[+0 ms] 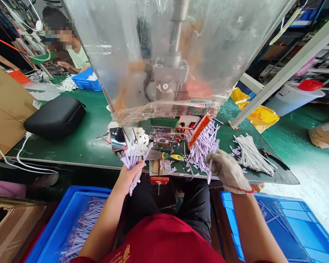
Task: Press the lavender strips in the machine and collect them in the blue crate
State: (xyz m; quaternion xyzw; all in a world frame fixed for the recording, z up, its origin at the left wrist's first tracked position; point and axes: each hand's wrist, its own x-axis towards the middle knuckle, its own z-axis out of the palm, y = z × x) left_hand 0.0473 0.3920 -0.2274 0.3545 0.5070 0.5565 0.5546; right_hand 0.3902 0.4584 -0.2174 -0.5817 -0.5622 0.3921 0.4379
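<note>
My bare left hand (pixel 129 177) is closed around a fanned bunch of thin lilac strips (pixel 132 157), above the table's front edge. On my right hand (pixel 227 171) is a whitish work glove with a red cuff; its fingers pinch a lilac strip (pixel 210 170) that points down. Beside that hand, a heap of lilac strips (pixel 201 146) lies on the table. Between my hands are a scraper (pixel 167 156) with a yellow-green handle and a small metal fixture (pixel 161 135) under the press. A phone (pixel 117 138) lies behind my left hand.
A cloudy plastic sheet (pixel 164 44) hangs before the press. White strips (pixel 253 153) and pliers (pixel 275 159) lie at the table's right. A black case (pixel 55 116) sits left. Blue bins (pixel 63 204) (pixel 298 215) flank my legs. A co-worker (pixel 74 51) sits across, at far left.
</note>
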